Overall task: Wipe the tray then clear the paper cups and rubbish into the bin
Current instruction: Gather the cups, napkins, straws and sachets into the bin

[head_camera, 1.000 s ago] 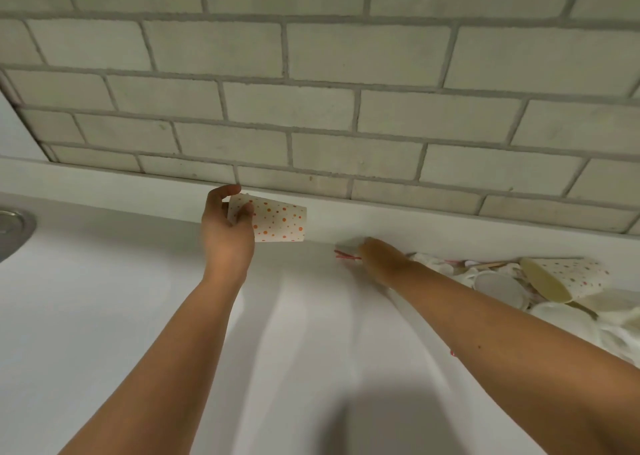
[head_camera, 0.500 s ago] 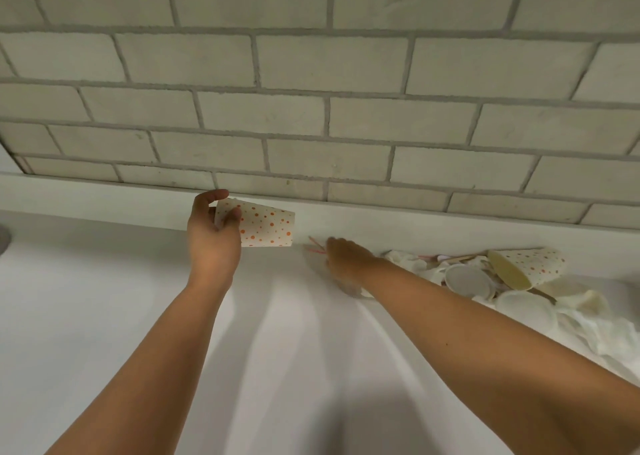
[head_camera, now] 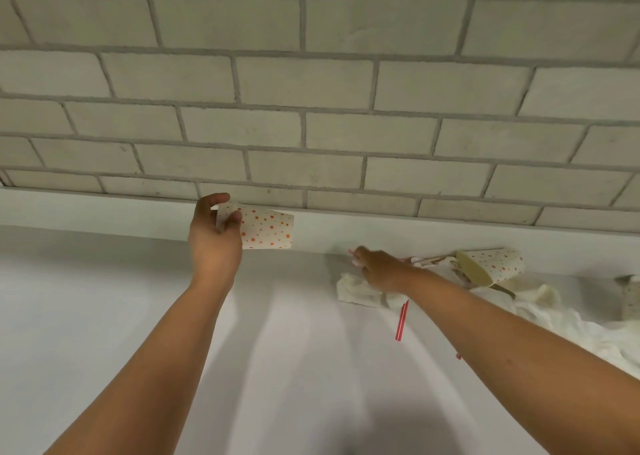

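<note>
Fingers point(head_camera: 232, 217) and thumb of the left hand point(head_camera: 214, 246) are clamping round the narrower end of an orange-dotted paper cup point(head_camera: 268, 229), holding it sideways above the white counter point(head_camera: 104, 316), mouth facing right, probably to serve as a scoop for rubbish. Right hand point(head_camera: 381, 268) is reaching into the litter against the back wall, lying over a crumpled napkin point(head_camera: 355, 289) beside a red-striped straw point(head_camera: 401, 321); its fingers are hidden, so grip unclear. Second dotted cup point(head_camera: 495, 266) is lying tipped further right; bin and tray aren't showing.
</note>
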Demonstrator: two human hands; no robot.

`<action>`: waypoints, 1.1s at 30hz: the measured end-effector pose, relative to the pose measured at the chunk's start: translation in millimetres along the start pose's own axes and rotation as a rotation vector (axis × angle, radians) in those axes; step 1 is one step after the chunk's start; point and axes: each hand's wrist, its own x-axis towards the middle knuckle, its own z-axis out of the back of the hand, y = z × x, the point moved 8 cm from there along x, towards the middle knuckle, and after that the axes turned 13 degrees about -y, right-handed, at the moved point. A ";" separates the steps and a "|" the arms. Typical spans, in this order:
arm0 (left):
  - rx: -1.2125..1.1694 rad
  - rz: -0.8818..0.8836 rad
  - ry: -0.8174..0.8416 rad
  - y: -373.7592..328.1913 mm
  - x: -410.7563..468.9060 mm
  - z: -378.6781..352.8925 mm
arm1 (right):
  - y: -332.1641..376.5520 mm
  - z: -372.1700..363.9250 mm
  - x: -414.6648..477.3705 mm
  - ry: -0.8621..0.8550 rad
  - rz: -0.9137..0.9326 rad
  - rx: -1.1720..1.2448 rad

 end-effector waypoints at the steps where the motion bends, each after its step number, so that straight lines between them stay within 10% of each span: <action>1: 0.001 0.001 0.006 -0.9 -1.6 -1.4 | -2.7 -11.9 -4.3 0.021 0.015 -0.044; 11: 0.052 0.017 0.144 -3.8 -28.8 -25.0 | 23.5 -45.8 -41.8 -0.060 0.032 -0.340; 33: -0.076 -0.203 0.817 -116.4 -329.4 -163.4 | -193.1 101.2 -322.3 -0.332 -0.612 0.472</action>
